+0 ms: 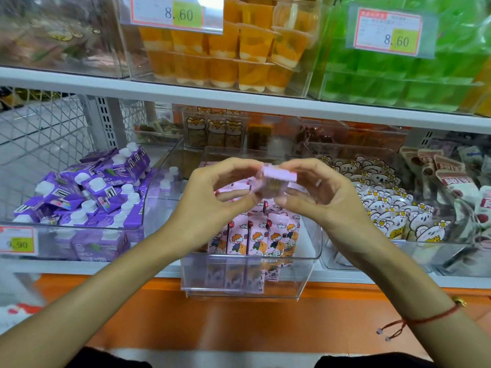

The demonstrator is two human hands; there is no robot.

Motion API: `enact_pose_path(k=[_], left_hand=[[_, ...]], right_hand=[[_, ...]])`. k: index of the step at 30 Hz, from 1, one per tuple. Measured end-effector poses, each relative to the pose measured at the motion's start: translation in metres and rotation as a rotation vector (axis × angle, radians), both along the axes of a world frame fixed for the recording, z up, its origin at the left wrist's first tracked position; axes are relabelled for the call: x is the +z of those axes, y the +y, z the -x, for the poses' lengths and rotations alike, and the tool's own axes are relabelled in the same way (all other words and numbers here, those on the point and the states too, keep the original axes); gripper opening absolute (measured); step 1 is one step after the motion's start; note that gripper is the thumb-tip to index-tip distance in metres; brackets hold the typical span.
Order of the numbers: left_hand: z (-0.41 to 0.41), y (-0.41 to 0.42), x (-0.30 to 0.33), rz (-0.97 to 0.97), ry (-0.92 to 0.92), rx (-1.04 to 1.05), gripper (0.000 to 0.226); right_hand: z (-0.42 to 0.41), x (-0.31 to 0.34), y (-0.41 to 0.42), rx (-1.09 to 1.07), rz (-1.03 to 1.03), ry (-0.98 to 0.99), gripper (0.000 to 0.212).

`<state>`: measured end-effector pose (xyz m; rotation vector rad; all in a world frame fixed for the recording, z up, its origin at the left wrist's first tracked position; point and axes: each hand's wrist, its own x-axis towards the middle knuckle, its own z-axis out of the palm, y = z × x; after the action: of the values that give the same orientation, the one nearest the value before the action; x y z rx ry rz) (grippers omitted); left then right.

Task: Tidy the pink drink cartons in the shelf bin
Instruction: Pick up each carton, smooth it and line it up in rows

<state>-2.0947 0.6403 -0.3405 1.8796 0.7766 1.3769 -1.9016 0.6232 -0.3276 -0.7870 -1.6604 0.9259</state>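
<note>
Mid-task, I'd say: left hand [212,192] and right hand [316,192] both pinch one pink carton [268,180] above the clear bin [249,277], front row [255,235] upright, loose cartons [233,191] behind still unsorted.

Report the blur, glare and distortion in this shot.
Head view: the pink carton held between the left hand and right hand is motion-smeared; the upper-left bin is blurred too; glare whitens the top edge; wide-angle bending curves the shelf edge; the standing cartons read sharp.
</note>
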Motion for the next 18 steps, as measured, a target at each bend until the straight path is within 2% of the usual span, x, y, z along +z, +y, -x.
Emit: enact_pose_path(k=[2,5,9,11,14,18], left_hand=[[0.001,0.001,0.003,0.051,-0.003,-0.005,0.041],[-0.001,0.000,0.005,0.246,-0.089,-0.003,0.039],[-0.005,-0.005,0.009,0.499,-0.197,0.028,0.044],[-0.006,-0.007,0.010,0.583,-0.241,0.042,0.039],[-0.009,-0.007,0.009,0.672,-0.278,0.050,0.038],[-0.010,-0.006,0.007,0.678,-0.280,0.056,0.039]], right_hand=[[0.000,0.001,0.000,-0.024,0.010,0.014,0.040],[0.002,0.001,0.000,-0.077,0.052,0.025,0.050],[0.008,0.000,0.000,-0.120,0.172,-0.019,0.043],[0.010,0.000,0.000,-0.098,0.255,-0.026,0.041],[0.012,0.001,0.000,-0.043,0.374,0.055,0.043],[0.010,0.001,0.001,-0.005,0.396,0.082,0.040]])
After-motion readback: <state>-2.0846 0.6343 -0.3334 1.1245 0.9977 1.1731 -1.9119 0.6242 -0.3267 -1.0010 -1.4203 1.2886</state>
